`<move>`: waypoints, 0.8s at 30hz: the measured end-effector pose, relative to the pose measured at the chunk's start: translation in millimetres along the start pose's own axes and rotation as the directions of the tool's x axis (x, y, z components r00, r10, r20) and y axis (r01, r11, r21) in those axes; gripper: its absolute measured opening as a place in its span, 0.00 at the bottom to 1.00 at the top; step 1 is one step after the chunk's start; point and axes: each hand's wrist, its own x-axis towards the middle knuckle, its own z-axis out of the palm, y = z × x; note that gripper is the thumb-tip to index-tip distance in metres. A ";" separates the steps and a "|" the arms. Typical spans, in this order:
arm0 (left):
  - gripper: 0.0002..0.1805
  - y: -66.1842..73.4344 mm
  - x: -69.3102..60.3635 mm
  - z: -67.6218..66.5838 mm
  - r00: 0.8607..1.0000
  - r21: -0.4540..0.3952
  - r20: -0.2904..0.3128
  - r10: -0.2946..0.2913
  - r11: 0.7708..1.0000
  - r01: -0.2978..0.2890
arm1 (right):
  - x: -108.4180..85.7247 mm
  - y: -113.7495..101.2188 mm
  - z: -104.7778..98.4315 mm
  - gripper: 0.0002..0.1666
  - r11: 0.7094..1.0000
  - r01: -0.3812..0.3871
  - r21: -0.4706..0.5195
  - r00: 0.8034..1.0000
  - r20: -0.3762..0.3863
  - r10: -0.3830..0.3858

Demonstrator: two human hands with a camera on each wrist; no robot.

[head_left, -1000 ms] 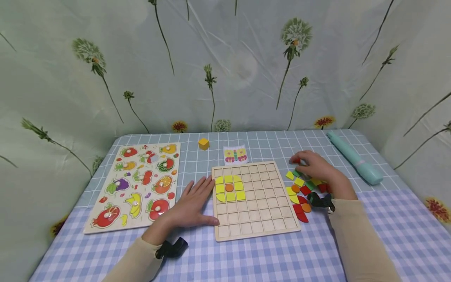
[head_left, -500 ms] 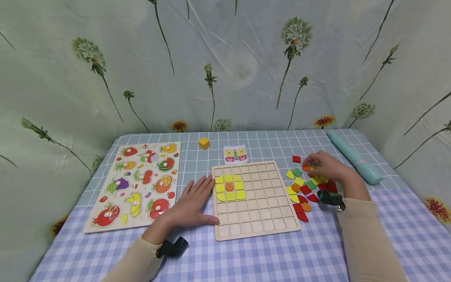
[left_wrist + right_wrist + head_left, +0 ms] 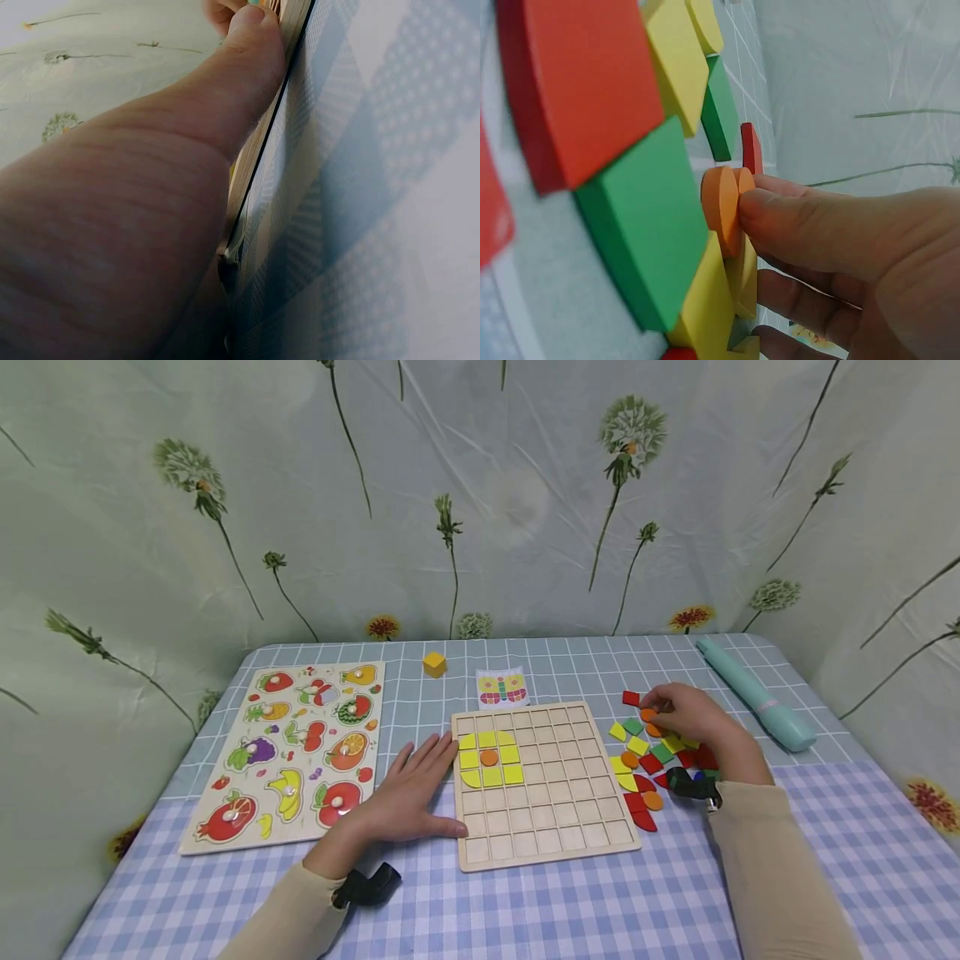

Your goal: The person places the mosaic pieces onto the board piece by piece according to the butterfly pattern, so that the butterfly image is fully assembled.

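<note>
My left hand (image 3: pixel 405 793) lies flat with straight fingers at the left edge of the wooden grid board (image 3: pixel 570 793), its thumb and fingertips against the rim. On the board, yellow tiles (image 3: pixel 513 774) surround an orange round tile (image 3: pixel 489 757). Right of the board, my right hand (image 3: pixel 693 714) is over a scatter of loose tiles. Seen from the right wrist, its thumb and index finger pinch an orange round tile (image 3: pixel 744 180), just behind another orange tile (image 3: pixel 718 210). A red square tile (image 3: pixel 631 697) lies just left of those fingertips.
A fruit knob puzzle (image 3: pixel 315 785) lies at the left. Behind the board are a butterfly pattern card (image 3: pixel 502 687) and a yellow cube (image 3: pixel 434 664). A teal folded umbrella-like object (image 3: pixel 757 693) lies at the right. Green tiles (image 3: pixel 649 225) and red tiles (image 3: pixel 585 82) surround the right hand.
My right hand has let go of the red square tile, moved right to an orange round tile, then slightly left with it. The left hand stays put.
</note>
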 end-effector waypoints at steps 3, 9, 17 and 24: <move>0.68 0.3 0.1 -0.2 1.000 0.001 0.002 0.002 1.000 -0.002 | 1.2 -1.0 1.1 0.15 1.000 0.007 -0.008 1.000 -0.014 -0.007; 0.68 0.0 0.3 0.2 1.000 0.004 0.007 -0.003 1.000 0.003 | 1.3 -6.4 4.5 0.09 1.000 0.027 0.005 0.998 -0.065 -0.027; 0.68 -0.9 0.0 -0.1 1.000 0.000 0.004 0.002 1.000 -0.002 | 1.5 -26.3 11.5 0.09 0.993 0.068 0.092 0.991 -0.124 -0.057; 0.68 -1.3 0.2 0.6 1.000 0.002 0.002 0.003 1.000 -0.003 | 6.7 -46.8 18.1 0.11 0.979 0.143 0.145 0.980 -0.161 -0.119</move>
